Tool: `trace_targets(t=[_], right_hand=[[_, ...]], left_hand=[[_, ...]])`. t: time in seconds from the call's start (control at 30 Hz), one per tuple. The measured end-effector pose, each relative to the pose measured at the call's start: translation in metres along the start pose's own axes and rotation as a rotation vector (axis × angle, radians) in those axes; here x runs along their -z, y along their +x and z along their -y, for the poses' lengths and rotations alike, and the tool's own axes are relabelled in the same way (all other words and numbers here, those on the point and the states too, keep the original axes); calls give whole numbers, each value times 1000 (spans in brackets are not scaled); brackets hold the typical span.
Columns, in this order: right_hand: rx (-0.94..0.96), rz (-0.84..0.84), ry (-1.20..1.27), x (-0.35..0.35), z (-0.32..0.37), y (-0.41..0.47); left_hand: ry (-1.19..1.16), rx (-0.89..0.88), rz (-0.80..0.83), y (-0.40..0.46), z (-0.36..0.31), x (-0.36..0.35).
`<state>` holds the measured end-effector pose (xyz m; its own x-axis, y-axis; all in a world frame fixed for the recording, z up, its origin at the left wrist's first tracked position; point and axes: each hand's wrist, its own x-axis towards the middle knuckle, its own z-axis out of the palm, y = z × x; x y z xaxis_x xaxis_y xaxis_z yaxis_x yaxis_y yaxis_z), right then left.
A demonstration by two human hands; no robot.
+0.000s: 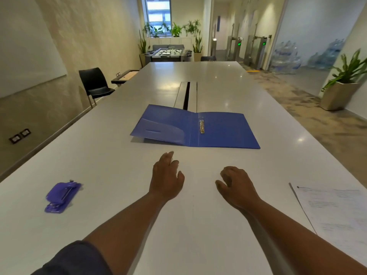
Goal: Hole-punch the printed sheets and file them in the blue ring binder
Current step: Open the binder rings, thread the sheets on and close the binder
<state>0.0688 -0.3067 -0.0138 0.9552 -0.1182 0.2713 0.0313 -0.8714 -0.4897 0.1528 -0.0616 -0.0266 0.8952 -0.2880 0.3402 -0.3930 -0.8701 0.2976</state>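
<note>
The blue ring binder [218, 132] lies spread open on the white table [119, 155], its metal rings [202, 127] showing near the spine. A purple hole punch [62, 197] sits at the near left. Printed sheets [335, 213] lie at the near right edge, partly cut off by the frame. My left hand [166, 178] hovers just short of the binder, fingers relaxed and holding nothing. My right hand [235, 185] is beside it with fingers loosely curled, also holding nothing.
A cable slot [186, 95] runs down the table's middle behind the binder. A black chair [95, 84] stands at the left side. A potted plant [341, 90] stands on the floor at the right.
</note>
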Motion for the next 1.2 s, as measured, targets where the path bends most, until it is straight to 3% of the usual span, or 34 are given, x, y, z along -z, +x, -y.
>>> trace_targets(t=[0.2, 0.43, 0.6, 0.87, 1.2], right_hand=[[-93, -31, -84, -8, -7, 33], [-22, 2, -310, -19, -10, 70], [-86, 156, -368, -23, -18, 96], [-119, 246, -440, -32, -31, 120], [-130, 153, -379, -21, -11, 78]], left_hand=[[66, 10, 113, 39, 8, -6], [48, -55, 134, 76, 22, -21], [149, -64, 213, 99, 28, -33], [167, -31, 337, 109, 29, -35], [124, -23, 265, 76, 22, -20]])
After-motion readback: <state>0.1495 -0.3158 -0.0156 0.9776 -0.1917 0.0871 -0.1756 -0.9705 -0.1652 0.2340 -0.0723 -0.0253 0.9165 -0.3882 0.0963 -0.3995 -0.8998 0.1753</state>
